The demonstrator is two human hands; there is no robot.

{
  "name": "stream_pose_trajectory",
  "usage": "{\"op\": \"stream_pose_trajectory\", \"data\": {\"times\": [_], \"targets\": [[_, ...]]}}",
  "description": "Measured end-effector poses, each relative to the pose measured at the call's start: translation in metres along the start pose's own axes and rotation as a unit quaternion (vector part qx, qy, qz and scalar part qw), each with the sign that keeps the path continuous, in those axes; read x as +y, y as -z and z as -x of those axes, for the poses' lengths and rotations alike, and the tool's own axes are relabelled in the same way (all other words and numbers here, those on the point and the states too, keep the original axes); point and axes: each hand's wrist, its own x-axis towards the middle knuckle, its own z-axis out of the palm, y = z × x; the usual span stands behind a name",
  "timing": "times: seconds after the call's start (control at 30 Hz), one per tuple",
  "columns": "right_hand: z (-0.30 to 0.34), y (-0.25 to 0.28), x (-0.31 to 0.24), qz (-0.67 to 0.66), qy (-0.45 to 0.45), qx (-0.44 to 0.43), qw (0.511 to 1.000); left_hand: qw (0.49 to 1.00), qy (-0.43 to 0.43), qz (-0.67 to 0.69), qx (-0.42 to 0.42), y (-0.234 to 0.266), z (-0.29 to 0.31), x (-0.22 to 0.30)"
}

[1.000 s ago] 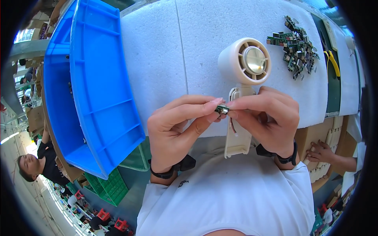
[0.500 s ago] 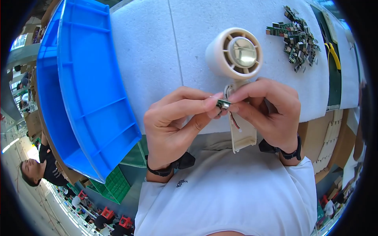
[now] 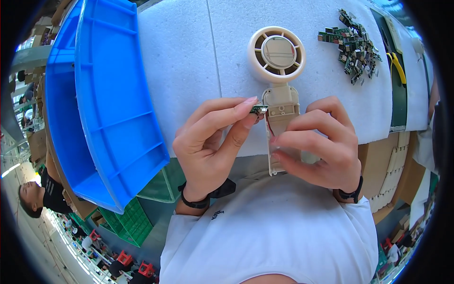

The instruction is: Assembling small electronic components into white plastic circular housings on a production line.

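Note:
My left hand (image 3: 205,142) pinches a small green circuit board (image 3: 258,109) with a metal connector between thumb and fingertips, beside the handle's left edge. A cream handheld fan lies on the table, its round head (image 3: 279,53) pointing away from me. The fan's opened handle (image 3: 280,113) shows its hollow inside and reaches toward my shirt. My right hand (image 3: 324,144) is over the lower handle, thumb and index finger apart. Its index fingertip meets a thin red wire (image 3: 270,128) inside the shell. The wire's end is hidden by that finger.
A blue plastic bin (image 3: 116,94) stands on the left, with a green crate (image 3: 127,222) below it. Several circuit boards (image 3: 354,49) lie heaped at the far right, near yellow-handled pliers (image 3: 397,68). A cardboard box (image 3: 378,165) with cream parts sits at right. A person (image 3: 45,191) is at far left.
My left hand has drawn the board slightly up and left. My right hand has moved off the board, down to the wire. The fan head has shifted left and its handle shows more fully.

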Motion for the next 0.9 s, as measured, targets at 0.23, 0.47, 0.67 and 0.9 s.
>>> {"op": "stream_pose_trajectory", "data": {"times": [0.23,0.47,0.67,0.9], "targets": [[0.002,-0.004,0.006,0.037,0.014,0.077,0.996,1.0,0.005,-0.019,0.002,-0.001,0.0,0.0],[-0.012,-0.027,-0.001,0.018,-0.041,0.151,0.988,0.999,0.013,0.021,0.027,-0.007,-0.001,-0.001],[-0.012,-0.03,0.003,0.026,-0.031,0.169,0.985,0.995,-0.034,-0.093,0.031,-0.006,0.004,-0.002],[-0.017,-0.011,0.006,0.011,-0.002,0.103,0.995,0.981,-0.126,-0.145,0.027,-0.007,0.007,-0.009]]}}
